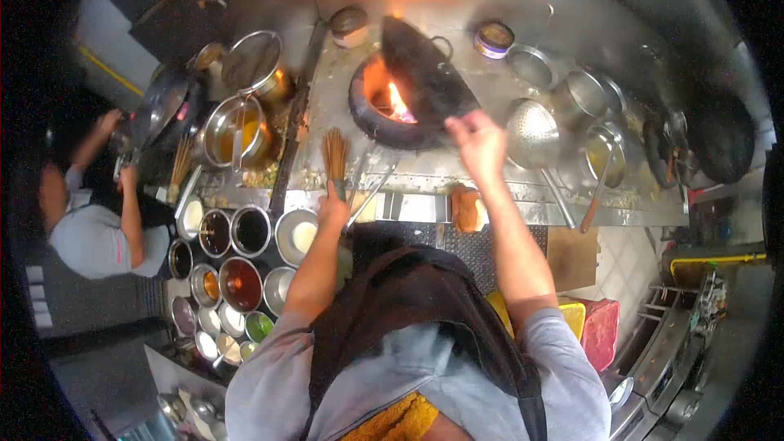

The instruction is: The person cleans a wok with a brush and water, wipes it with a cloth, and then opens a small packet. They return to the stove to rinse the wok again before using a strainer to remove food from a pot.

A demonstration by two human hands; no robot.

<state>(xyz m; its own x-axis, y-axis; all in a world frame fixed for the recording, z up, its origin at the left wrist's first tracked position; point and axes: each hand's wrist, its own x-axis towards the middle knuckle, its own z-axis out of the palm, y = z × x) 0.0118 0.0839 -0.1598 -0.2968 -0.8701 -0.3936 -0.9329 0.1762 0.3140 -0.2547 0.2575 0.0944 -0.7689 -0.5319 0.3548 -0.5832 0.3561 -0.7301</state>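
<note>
While the left hand [333,211] grips one brush [334,153], the right hand [478,142] pinches one tilted wok [425,68], seemingly by its rim, between one flaming burner [367,118] and one perforated ladle [532,129].

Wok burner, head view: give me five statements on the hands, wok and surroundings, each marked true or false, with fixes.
1. The right hand grips the wok. True.
2. The left hand holds a ladle. False: it holds a brush, bristles pointing away from the person.
3. The wok sits level over the burner ring. False: it is tilted up, with flame showing beside it.
4. A perforated strainer lies right of the burner ring. True.
5. A co-worker is on the right side. False: left side.
</note>
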